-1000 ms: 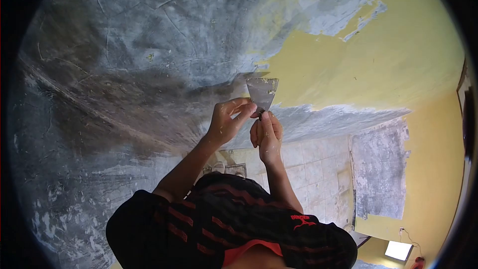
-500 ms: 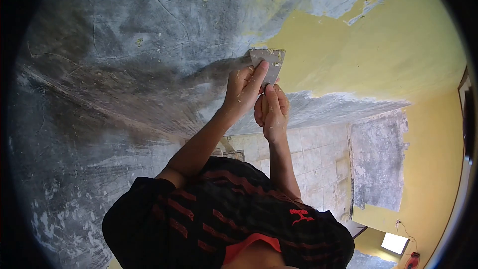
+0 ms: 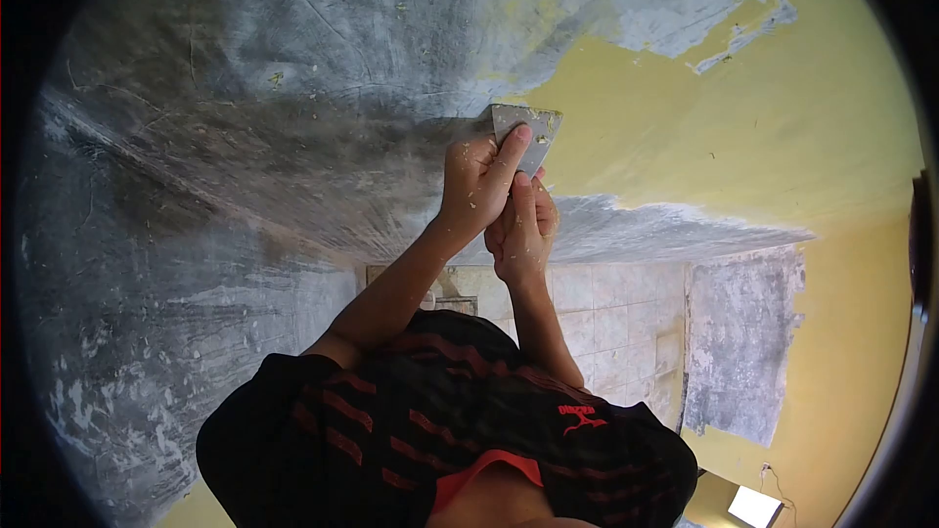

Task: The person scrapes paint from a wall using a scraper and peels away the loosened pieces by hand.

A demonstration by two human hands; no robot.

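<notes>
A putty knife [image 3: 528,147] with a wide, flat grey blade has its edge at the wall, where yellow paint [image 3: 665,127] meets bare grey plaster [image 3: 342,29]. Yellow paint flakes cling to the blade. My left hand [image 3: 476,181] is closed around the tool, its thumb pressed along the blade's face. Just below it, my right hand [image 3: 523,230] wraps the handle, which the fingers mostly hide. Small flecks of paint dot both hands.
A pale patch [image 3: 685,0] and a ragged chipped strip [image 3: 748,34] mark the yellow wall. Beneath my arms lies a tiled floor [image 3: 606,303]. Another stripped grey section [image 3: 738,342] is on the right, with a bright white panel [image 3: 754,506] at lower right.
Relative to the wall, the putty knife has shifted slightly up and left, with both hands still on it. My view has tilted a little, so the surroundings sit slightly differently.
</notes>
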